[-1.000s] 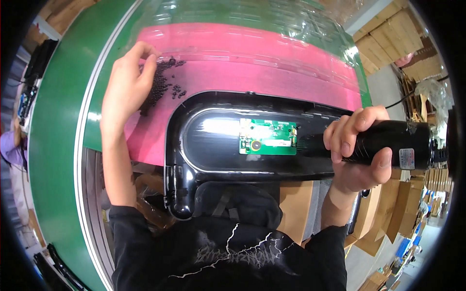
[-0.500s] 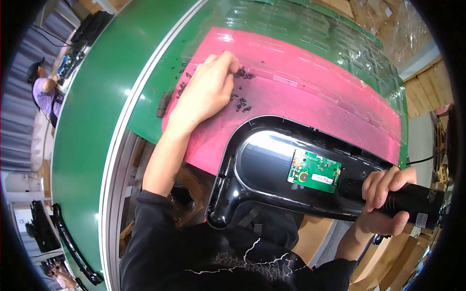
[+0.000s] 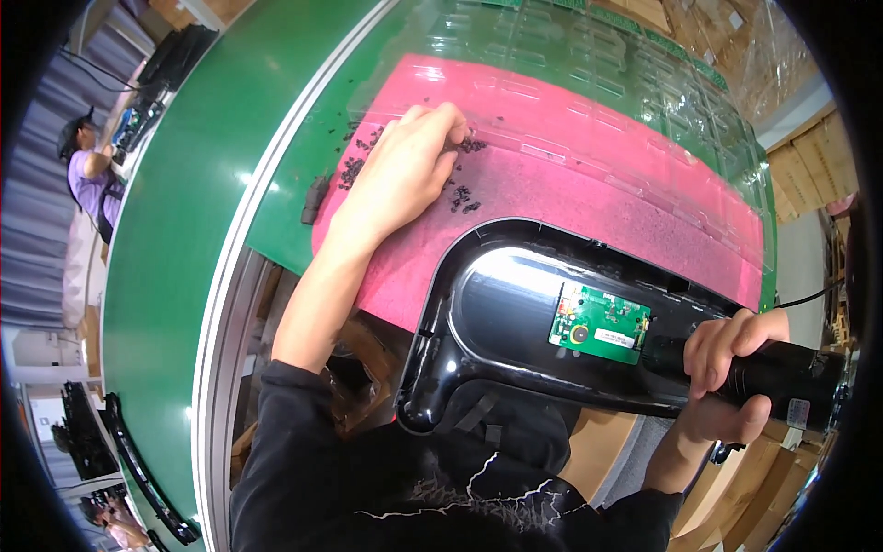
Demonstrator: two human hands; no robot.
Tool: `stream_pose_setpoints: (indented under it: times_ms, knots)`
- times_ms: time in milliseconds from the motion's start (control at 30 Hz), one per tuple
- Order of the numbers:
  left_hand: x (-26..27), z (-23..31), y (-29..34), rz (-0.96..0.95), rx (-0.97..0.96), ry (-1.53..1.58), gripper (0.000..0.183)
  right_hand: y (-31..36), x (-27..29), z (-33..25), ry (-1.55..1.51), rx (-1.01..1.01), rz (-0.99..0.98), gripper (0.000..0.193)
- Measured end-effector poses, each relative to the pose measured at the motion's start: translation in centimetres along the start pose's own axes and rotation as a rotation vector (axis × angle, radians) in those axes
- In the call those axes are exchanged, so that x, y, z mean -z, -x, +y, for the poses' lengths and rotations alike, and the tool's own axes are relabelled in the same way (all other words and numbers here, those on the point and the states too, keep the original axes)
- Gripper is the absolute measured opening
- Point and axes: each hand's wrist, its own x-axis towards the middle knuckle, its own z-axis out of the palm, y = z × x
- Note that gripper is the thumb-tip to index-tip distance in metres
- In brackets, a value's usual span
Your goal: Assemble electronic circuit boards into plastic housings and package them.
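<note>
My left hand (image 3: 409, 170) rests on the pink mat (image 3: 543, 189) among scattered small black screws (image 3: 351, 173). Its fingers are bent and pressed together over a small pile at the far side; whatever lies between the fingertips is hidden. My right hand (image 3: 731, 368) is wrapped round a black electric screwdriver (image 3: 782, 382), held sideways with its nose pointing left. Under that nose lies a black plastic housing (image 3: 478, 308), its near side reaching over the table edge toward my body. A green circuit board (image 3: 600, 324) sits inside the housing, close to the screwdriver's nose.
Clear plastic trays (image 3: 589, 64) cover the far part of the mat. A short black cylindrical piece (image 3: 315, 200) lies at the mat's left edge. Beyond a metal rail (image 3: 267, 170) runs a green conveyor belt (image 3: 156, 304). Another person (image 3: 90, 175) works across it.
My left hand has shifted slightly right among the screws, its fingers still bent. The screwdriver and the housing keep nearly the same place, with the whole view moved a little.
</note>
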Motion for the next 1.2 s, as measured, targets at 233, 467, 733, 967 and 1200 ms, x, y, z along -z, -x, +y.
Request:
stream_pose_setpoints:
  times_ms: [233, 467, 733, 967, 1200]
  knots:
    - [-0.3, -0.3, -0.2, 0.006, -0.028, -0.027, 0.019, -0.3, -0.4, 0.3, 0.067, 0.001, 0.081, 0.059]
    - [-0.9, -0.7, -0.1, 0.068, 0.033, 0.053, 0.011, -1.0, 0.4, 1.2, 0.017, 0.083, 0.054, 0.052]
    - [-0.5, -0.4, -0.3, -0.024, -0.007, -0.014, 0.015, -0.9, 1.4, 0.5, -0.134, -0.007, -0.164, 0.058]
    - [-0.5, -0.3, 0.1, 0.086, 0.069, -0.037, 0.017, -0.9, 1.3, 1.0, -0.180, -0.001, -0.222, 0.062]
    - [-0.1, -0.6, 0.5, 0.152, 0.070, -0.160, 0.023, -1.2, 0.2, 1.1, -0.099, 0.026, -0.143, 0.054]
